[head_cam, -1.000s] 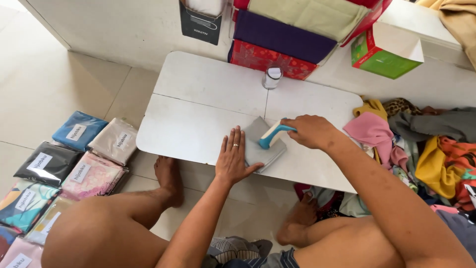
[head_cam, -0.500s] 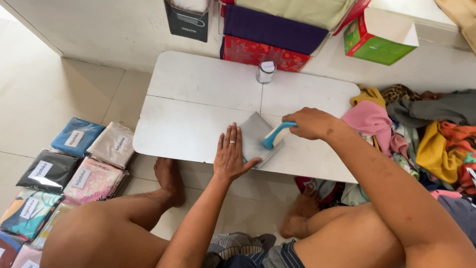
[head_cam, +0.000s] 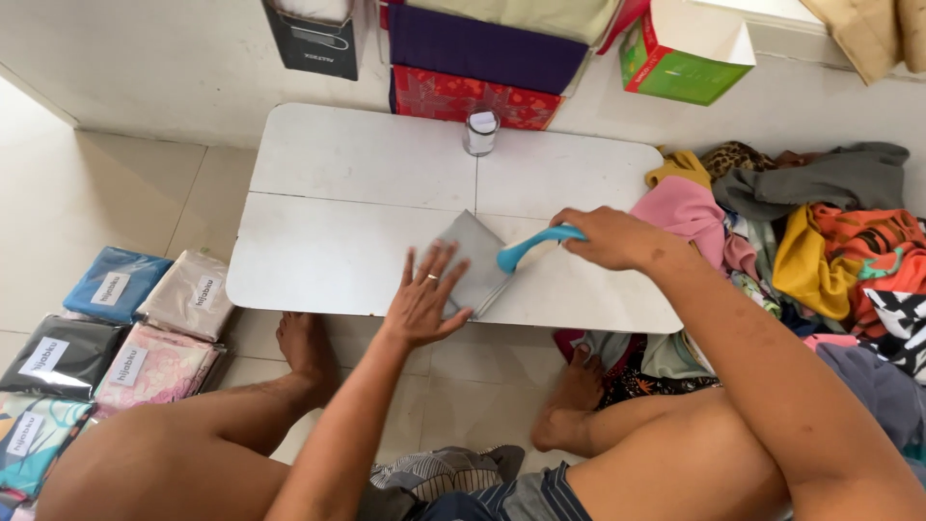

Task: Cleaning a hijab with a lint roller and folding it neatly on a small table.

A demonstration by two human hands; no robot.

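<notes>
Grey folded cloth (head_cam: 470, 259) lies near the front edge of the white table (head_cam: 367, 183), pinned under the flat, spread-fingered left hand (head_cam: 422, 301), while the right hand (head_cam: 610, 237) grips a blue-handled tool (head_cam: 529, 248) touching the cloth's right side.

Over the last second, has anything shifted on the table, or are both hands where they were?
Hardly anything moved. The left hand still presses flat on the folded grey cloth, and the right hand still holds the blue-handled tool against it. The small jar and white table stayed put; only the camera view shifted slightly.
</notes>
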